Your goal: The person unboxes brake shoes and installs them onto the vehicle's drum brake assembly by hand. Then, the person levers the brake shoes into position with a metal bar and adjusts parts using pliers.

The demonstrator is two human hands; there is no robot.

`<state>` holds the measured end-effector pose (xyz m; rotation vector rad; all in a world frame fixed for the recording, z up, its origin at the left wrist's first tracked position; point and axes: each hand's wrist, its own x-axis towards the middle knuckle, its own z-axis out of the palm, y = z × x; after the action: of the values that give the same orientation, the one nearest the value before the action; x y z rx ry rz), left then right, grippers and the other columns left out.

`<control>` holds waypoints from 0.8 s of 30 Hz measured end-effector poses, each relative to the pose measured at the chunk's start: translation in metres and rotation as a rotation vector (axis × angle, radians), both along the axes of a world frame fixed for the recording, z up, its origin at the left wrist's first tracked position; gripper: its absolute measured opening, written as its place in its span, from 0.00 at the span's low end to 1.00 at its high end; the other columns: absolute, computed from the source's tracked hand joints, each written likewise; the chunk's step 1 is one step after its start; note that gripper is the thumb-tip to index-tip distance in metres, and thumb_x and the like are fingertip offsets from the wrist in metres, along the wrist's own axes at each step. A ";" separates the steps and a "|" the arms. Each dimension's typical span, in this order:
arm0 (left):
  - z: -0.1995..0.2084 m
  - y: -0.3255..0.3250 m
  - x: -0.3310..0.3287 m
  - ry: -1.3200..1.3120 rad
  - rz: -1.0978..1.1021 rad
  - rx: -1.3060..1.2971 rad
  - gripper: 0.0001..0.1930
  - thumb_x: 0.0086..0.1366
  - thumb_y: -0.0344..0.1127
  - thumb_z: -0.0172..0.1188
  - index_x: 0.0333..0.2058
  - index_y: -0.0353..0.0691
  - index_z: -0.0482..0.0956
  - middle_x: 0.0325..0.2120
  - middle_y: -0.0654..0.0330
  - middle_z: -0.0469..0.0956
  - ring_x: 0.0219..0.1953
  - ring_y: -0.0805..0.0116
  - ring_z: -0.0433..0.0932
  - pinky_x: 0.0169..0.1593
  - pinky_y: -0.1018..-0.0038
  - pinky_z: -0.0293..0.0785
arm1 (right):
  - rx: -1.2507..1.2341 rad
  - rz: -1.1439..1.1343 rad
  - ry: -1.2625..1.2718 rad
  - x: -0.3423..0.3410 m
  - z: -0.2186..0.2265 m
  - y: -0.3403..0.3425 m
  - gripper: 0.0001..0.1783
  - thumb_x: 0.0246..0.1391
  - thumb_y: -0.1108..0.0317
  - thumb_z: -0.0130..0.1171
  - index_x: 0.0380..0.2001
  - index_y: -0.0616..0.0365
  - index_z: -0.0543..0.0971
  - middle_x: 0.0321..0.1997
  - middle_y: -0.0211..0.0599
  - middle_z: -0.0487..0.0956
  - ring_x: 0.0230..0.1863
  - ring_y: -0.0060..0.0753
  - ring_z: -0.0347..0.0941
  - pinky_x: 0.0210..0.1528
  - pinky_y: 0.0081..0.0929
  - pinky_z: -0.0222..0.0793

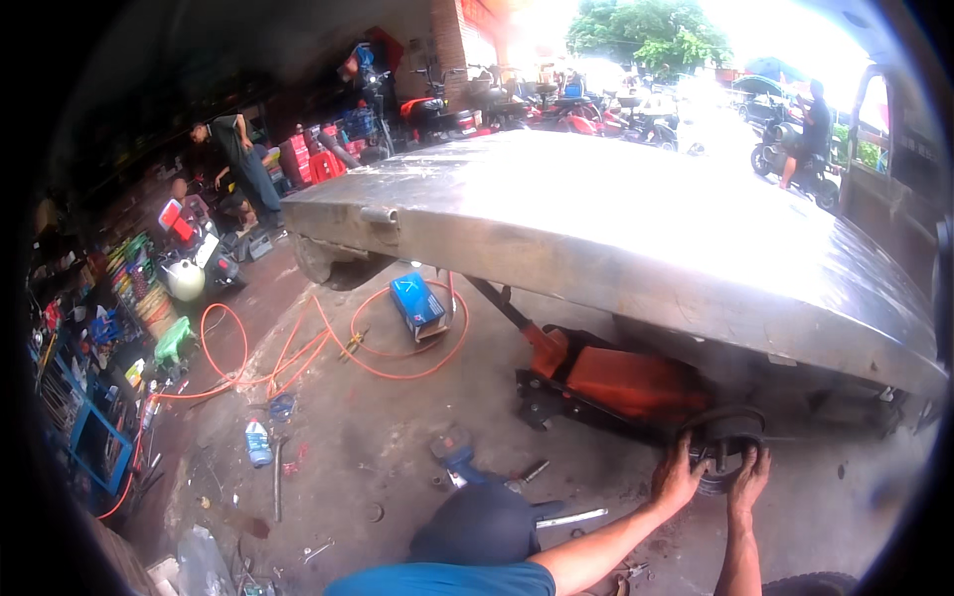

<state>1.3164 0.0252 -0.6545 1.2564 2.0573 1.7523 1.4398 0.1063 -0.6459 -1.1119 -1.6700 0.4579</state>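
Note:
My left hand (680, 477) grips the left side of a dark, round, drum-shaped part (727, 432) at the lower right. On its opposite side my right hand (749, 481) is closed, fingers curled on the rim. The part looks like a brake drum, held under the edge of a large metal vehicle bed (556, 233). Just behind and left of it stands an orange floor jack (636, 382), reaching beneath the bed. The far side of the drum and whatever it may sit on are hidden.
Below the jack lie a blue-and-black power tool (455, 452), a metal bar (571, 518) and a spanner (319, 551). An orange hose (328, 338) loops around a blue box (417, 303). A bottle (258, 443) stands left. One person (248, 164) bends at the back left.

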 end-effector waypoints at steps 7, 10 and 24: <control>0.015 0.009 -0.006 -0.027 -0.026 0.046 0.35 0.55 0.39 0.63 0.59 0.37 0.58 0.51 0.44 0.69 0.50 0.45 0.71 0.50 0.60 0.69 | 0.005 0.055 0.046 -0.006 0.009 0.010 0.17 0.64 0.62 0.42 0.43 0.67 0.71 0.41 0.54 0.73 0.43 0.52 0.69 0.46 0.37 0.63; 0.011 0.007 -0.006 -0.060 0.001 0.015 0.34 0.56 0.38 0.63 0.59 0.38 0.59 0.52 0.44 0.67 0.49 0.45 0.71 0.49 0.60 0.70 | 0.012 0.031 -0.030 -0.008 0.010 0.009 0.17 0.64 0.61 0.42 0.43 0.67 0.71 0.41 0.52 0.73 0.43 0.50 0.69 0.46 0.36 0.63; 0.017 -0.002 -0.002 -0.051 -0.026 0.036 0.35 0.55 0.36 0.63 0.59 0.39 0.58 0.52 0.43 0.67 0.50 0.44 0.70 0.49 0.59 0.70 | -0.060 -0.005 0.031 0.001 -0.002 0.011 0.19 0.64 0.59 0.43 0.44 0.66 0.72 0.42 0.52 0.73 0.44 0.51 0.69 0.47 0.37 0.63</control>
<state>1.3141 0.0236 -0.6377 1.2293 1.9814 1.7984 1.4409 0.1172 -0.6477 -1.1471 -1.6353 0.5225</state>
